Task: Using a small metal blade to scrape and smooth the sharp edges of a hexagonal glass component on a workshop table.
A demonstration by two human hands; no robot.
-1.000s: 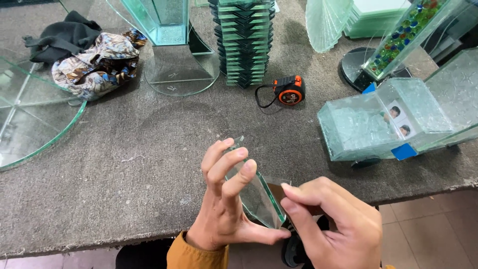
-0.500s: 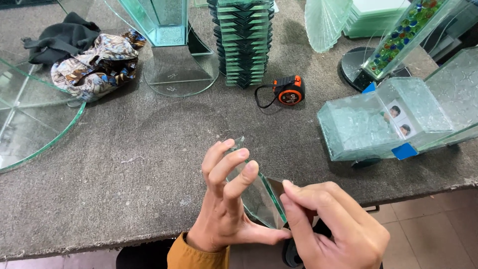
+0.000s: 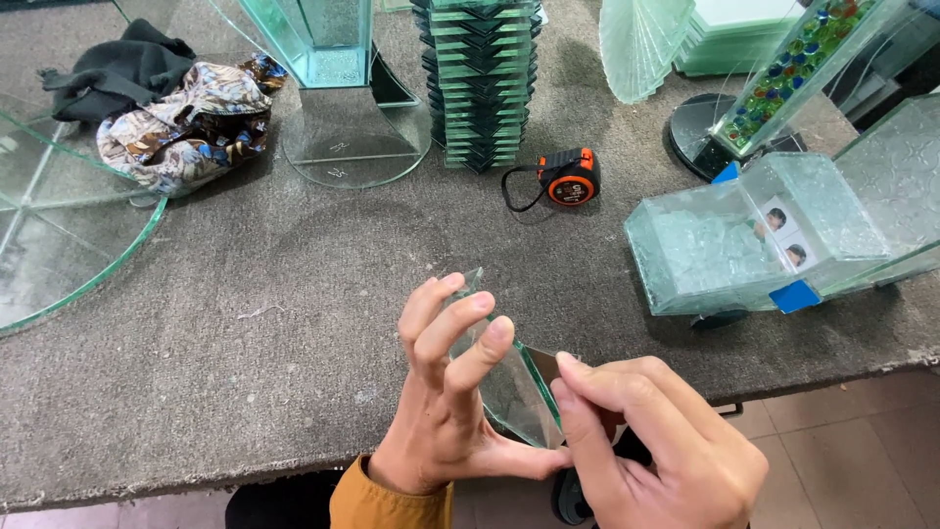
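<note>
While the left hand (image 3: 446, 392) and right hand (image 3: 651, 441) pinch the glass piece (image 3: 509, 387) at six o'clock, it is off the table (image 3: 294, 323); the glass stack (image 3: 480, 83) at twelve o'clock stands untouched.

Round glass pane (image 3: 59, 245) cut off at left edge; glass piece (image 3: 509, 387) partly hidden behind left hand (image 3: 446, 402); right hand (image 3: 656, 451) cropped below.

Glass pane (image 3: 509, 387) in hand was clear with green edges; sleeve (image 3: 387, 502) mustard yellow. Tape measure (image 3: 570, 177) was black and orange, table (image 3: 245, 323) grey felt, cloth (image 3: 186, 122) floral brown, blue and white. Marbles (image 3: 798, 61) showed green, red, blue.
</note>
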